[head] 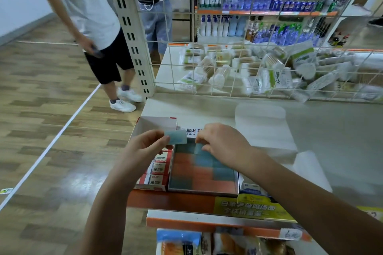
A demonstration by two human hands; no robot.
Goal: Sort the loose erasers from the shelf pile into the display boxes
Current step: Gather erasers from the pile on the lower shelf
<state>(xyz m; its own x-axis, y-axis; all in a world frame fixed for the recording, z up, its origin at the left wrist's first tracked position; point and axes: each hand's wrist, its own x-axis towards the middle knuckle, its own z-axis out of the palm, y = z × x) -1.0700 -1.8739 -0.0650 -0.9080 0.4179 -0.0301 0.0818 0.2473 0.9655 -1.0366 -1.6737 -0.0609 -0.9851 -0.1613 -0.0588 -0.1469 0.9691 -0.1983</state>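
My left hand (145, 146) pinches a pale teal eraser (176, 136) above the gap between two display boxes. My right hand (221, 144) has its fingertips curled down onto a teal eraser (200, 148) at the far end of the middle display box (203, 189), which is packed with orange and teal erasers. To its left stands a red-and-white display box (154, 123) holding white 2B erasers (158, 168) at its near end; its far end is bare. The view is blurred.
The boxes sit at the left front edge of a grey shelf (331, 130). A wire grid (248, 68) backs it, with packets piled behind. Another box (251, 188) stands right of the middle one. Two people (99, 27) stand on the wooden floor to the left.
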